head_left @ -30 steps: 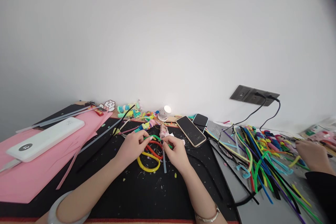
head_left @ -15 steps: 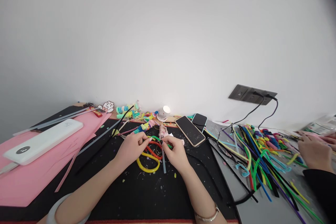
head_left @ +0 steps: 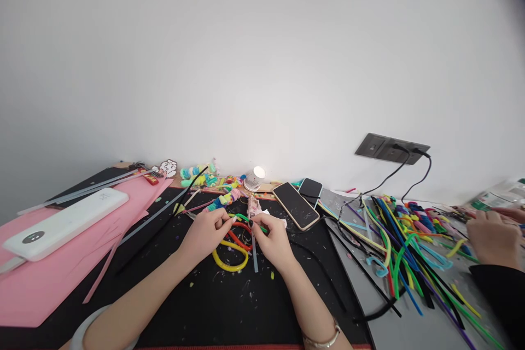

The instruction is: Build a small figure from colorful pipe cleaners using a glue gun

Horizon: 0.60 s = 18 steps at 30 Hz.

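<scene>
Both your left hand and right hand pinch one green strand, with a yellow loop nearer you.

Green strip partly behind the right hand (black sleeve partly past the right edge)

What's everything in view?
Green stem: one, green, centre
Red loop: one, red, centre
Black mat: one, black, centre
Yellow loop: one, yellow, on mat
Cup: one, white, back
Phones: two, dark, centre right
Pink sheets: count unclear, pink, left
Power bank: one, white, on sheets
Fuzzy bundles: several, multicoloured, back centre
Loose stems: many, multicoloured, right
Wall: one, white, behind
Socket plate: one, grey, on wall
Other person's sleeve: one, black, far right
Left hand: one, bare, at green stem
Right hand: one, bare, at green stem
</scene>
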Tool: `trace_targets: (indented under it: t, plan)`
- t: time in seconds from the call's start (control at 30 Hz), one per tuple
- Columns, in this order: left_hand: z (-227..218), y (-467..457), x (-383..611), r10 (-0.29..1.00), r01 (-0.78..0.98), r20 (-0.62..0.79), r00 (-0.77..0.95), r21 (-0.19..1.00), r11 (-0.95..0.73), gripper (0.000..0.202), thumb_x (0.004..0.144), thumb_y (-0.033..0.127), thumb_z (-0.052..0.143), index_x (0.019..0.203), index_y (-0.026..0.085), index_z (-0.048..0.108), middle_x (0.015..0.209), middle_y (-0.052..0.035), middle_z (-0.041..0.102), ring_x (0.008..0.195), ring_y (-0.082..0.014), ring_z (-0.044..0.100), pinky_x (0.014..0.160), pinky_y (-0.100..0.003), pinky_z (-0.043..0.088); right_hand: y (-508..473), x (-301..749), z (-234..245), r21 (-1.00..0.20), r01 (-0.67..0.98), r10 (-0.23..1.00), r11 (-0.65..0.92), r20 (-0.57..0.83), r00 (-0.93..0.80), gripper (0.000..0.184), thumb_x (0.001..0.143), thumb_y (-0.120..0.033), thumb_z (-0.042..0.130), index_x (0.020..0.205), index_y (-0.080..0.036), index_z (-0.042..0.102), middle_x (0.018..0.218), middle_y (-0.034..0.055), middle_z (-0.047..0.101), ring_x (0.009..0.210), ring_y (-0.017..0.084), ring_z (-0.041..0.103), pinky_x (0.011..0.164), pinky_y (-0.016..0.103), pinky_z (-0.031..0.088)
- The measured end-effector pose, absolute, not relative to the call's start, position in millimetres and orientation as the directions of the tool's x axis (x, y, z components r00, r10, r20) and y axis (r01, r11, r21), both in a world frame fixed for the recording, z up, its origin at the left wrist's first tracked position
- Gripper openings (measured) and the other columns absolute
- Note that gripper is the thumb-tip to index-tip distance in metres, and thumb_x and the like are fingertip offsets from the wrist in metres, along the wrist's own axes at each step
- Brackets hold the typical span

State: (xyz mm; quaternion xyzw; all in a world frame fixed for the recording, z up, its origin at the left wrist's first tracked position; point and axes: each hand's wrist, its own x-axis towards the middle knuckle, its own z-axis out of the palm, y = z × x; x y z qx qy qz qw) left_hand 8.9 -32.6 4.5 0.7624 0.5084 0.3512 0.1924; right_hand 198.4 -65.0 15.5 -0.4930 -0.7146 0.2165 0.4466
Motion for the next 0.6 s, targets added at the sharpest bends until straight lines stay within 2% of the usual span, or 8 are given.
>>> trace_targets:
  t: [0.33, 0.6]
  plan:
    - [4.3, -33.9, 9.5, 0.911, 0.624, 0.316, 0.264, 0.665, -0.411, 0.034, 0.086, 0.042, 0.049, 0.060, 0.021, 0.046, 0.049, 0.0070, 0.035, 0.048, -0.0119, 0.034, 0.054, -0.027, 0.027, -64.5, 199.0, 15.4, -0.746, 0.515, 0.895, 0.422, 0.433, -0.106, 0.018, 0.082, -0.017, 0.050, 0.074, -0.018, 0.066, 0.068, 0.0024, 0.064, 0.065, 0.017, 0.057, 0.062, 0.025, 0.042]
    - [7.4, -36.0, 11.4, 0.922, 0.562, 0.296, 0.251, 0.731, -0.388, 0.031, 0.084, 0.041, 0.050, 0.061, 0.020, 0.052, 0.051, 0.0038, 0.047, 0.049, -0.0129, 0.039, 0.053, -0.027, 0.030, -65.6, 199.0, 16.5, -0.747, 0.508, 0.893, 0.430, 0.435, -0.116, 0.018, 0.082, -0.016, 0.048, 0.074, -0.018, 0.065, 0.069, 0.0024, 0.065, 0.066, 0.017, 0.058, 0.063, 0.026, 0.043]
